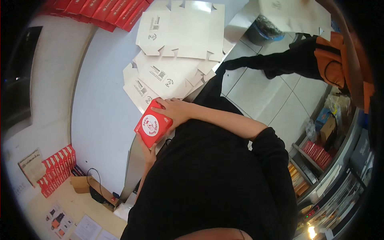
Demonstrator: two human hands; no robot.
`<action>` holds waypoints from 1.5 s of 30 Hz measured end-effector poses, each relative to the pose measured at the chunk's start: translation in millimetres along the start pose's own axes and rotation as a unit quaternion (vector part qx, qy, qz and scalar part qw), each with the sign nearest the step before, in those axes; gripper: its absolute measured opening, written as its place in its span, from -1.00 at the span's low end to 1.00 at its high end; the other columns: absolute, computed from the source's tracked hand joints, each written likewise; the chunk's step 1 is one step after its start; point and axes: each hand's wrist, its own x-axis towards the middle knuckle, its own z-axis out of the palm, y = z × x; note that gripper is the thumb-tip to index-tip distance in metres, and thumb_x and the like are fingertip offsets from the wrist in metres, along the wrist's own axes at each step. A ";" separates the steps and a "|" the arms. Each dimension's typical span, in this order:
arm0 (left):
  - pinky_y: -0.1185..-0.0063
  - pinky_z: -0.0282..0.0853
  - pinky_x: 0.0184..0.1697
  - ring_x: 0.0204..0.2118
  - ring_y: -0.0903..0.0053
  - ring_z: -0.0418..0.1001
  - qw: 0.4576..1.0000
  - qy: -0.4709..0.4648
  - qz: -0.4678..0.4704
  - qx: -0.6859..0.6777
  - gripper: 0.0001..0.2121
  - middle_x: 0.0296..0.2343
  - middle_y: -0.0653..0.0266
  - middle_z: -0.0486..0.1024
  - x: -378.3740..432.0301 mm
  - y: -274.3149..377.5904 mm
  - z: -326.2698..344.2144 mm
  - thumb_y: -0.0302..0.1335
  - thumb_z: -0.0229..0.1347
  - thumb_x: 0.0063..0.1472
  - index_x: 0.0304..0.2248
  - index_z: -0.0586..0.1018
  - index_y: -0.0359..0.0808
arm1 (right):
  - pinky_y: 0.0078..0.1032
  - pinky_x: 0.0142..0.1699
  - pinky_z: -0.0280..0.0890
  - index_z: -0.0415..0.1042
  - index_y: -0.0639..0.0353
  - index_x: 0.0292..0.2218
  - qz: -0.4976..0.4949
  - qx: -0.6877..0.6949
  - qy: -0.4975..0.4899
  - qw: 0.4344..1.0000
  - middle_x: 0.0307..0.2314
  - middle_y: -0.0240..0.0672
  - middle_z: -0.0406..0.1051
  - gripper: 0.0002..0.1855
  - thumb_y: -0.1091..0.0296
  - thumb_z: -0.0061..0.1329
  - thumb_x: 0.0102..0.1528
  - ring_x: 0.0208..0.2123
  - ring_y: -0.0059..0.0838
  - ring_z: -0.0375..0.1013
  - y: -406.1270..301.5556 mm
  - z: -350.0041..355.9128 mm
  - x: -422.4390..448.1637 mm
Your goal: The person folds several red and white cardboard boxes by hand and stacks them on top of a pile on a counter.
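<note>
A red cardboard box (153, 123) with a round white printed emblem is held between both hands at the table's near edge. My right hand (174, 111) lies over its upper right side, fingers spread across the corner. From below, my left hand (147, 150) grips the lower left end, with fingers along the edge. Just beyond the box, flat unfolded carton blanks (183, 30), white side up, lie in an uneven pile and bear printing and codes.
Folded red boxes (111, 12) stand in rows at the table's far end, and more red cartons (57, 169) by the wall at lower left. Another person in orange and black (333, 60) stands at right, near a blue bin (264, 33). An open brown cardboard box (93, 189) sits lower left.
</note>
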 end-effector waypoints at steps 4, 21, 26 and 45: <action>0.35 -0.21 0.21 0.22 0.23 -0.18 0.999 -0.041 -0.006 0.024 -0.17 0.17 -0.03 -0.21 0.8 -0.1 -4.6 -0.04 0.03 0.09 0.15 -0.07 -0.42 | -0.25 0.05 0.11 0.04 0.19 0.12 -0.034 -0.052 -0.017 0.998 0.03 0.21 -0.05 0.03 -0.27 0.07 -0.21 0.01 0.05 0.14 5.1 1.7 -0.8; 0.45 0.21 0.01 0.03 0.10 0.23 0.989 0.038 0.139 0.027 -0.52 0.14 -0.07 -0.07 138.8 39.5 55.3 -0.54 0.11 0.04 0.01 0.38 -0.15 | -0.54 -0.32 0.26 0.31 0.28 -0.09 -0.188 -0.364 0.182 0.894 -0.44 -0.34 0.20 -0.55 0.29 -0.06 -0.02 -0.36 -0.45 0.29 79.7 -65.2 -15.5; 0.40 0.32 -0.10 -0.03 0.06 0.30 0.990 0.003 0.125 0.072 -0.55 0.12 -0.09 -0.03 135.2 46.1 47.6 -0.48 0.07 0.09 0.02 0.36 -0.12 | -0.39 -0.17 0.24 0.34 0.12 -0.07 -0.223 -0.253 0.180 0.924 -0.34 -0.38 0.31 -0.56 0.31 -0.05 -0.04 -0.26 -0.32 0.29 103.7 -54.1 -19.7; 0.42 0.06 0.11 0.05 0.27 0.12 0.987 0.068 -0.108 -0.096 -0.32 0.00 0.07 0.19 197.9 15.4 71.7 -0.28 0.13 0.07 0.11 0.07 -0.30 | 0.16 0.14 -0.21 0.01 -0.25 0.15 0.002 -0.298 0.088 0.951 0.13 0.02 -0.17 0.03 0.01 0.22 -0.35 0.20 0.00 -0.23 40.0 -60.8 33.5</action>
